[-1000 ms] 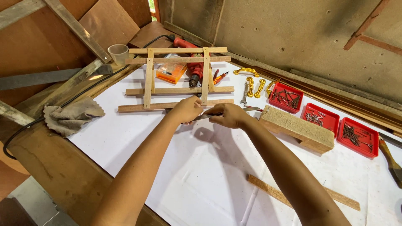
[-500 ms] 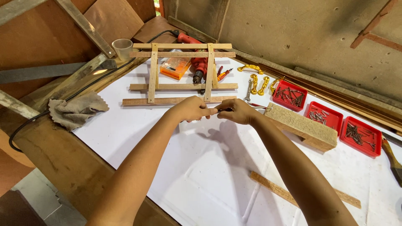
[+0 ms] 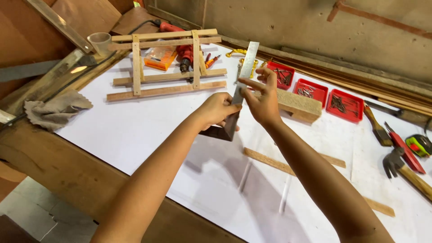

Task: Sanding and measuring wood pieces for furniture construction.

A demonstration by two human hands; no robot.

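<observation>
Fingers of left hand [image 3: 217,109] & right hand [image 3: 263,100] closed round metal try square [image 3: 240,85], above white tabletop [image 3: 135,130].

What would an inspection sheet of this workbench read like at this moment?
Surface: white sheet over a wooden bench.
Job's things: metal try square held up off the bench by both hands.
Clutter: slatted wooden frame, red drill, three red trays of nails, wood block, loose strip, hammer, tape measure, grey rag, cup.
Grippers: left hand at the stock, right hand on the blade.
Cables: dark cord behind the frame.
Surroundings: rough wall, timber offcuts.
</observation>
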